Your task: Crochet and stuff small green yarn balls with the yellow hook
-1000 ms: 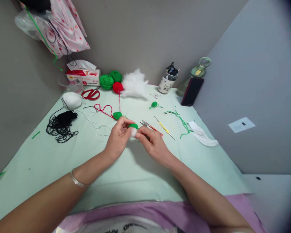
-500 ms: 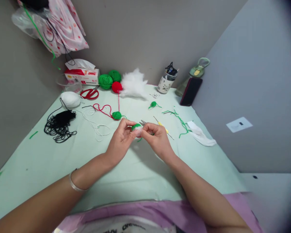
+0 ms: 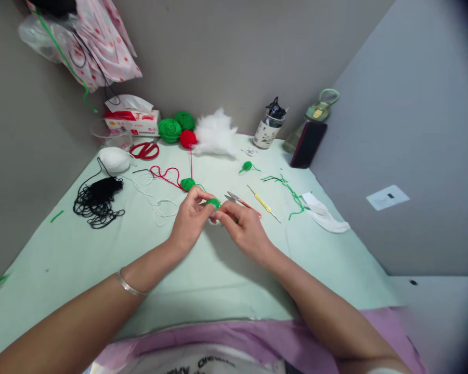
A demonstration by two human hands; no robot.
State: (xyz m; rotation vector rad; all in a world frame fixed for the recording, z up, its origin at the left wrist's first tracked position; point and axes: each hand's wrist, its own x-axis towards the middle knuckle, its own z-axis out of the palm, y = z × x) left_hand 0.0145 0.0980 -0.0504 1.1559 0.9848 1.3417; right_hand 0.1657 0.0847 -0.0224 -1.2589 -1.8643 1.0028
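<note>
Between my hands is a small green crocheted piece (image 3: pixel 212 203), with a bit of white stuffing showing at its lower side. My left hand (image 3: pixel 191 215) pinches it from the left, thumb on top. The fingers of my right hand (image 3: pixel 244 223) are closed on its right edge and partly hide it. Just beyond my right hand lie small scissors with orange handles (image 3: pixel 244 202), and right of them a yellow-handled crochet hook (image 3: pixel 262 201). A small green crocheted piece (image 3: pixel 187 185) sits beyond my left hand, and another green piece (image 3: pixel 247 166) lies farther back.
White fibrefill (image 3: pixel 215 134), green yarn balls (image 3: pixel 169 130) and a red yarn ball (image 3: pixel 187 138) stand along the back. Black yarn (image 3: pixel 99 200), white yarn (image 3: pixel 115 159) and red scissors (image 3: pixel 145 150) lie left. Green scraps (image 3: pixel 292 195), a phone (image 3: pixel 309 145) and a jar (image 3: pixel 267 134) are right.
Both hands have shifted slightly left with the green piece, which has turned so less white stuffing shows. More of the orange-handled scissors is now uncovered.
</note>
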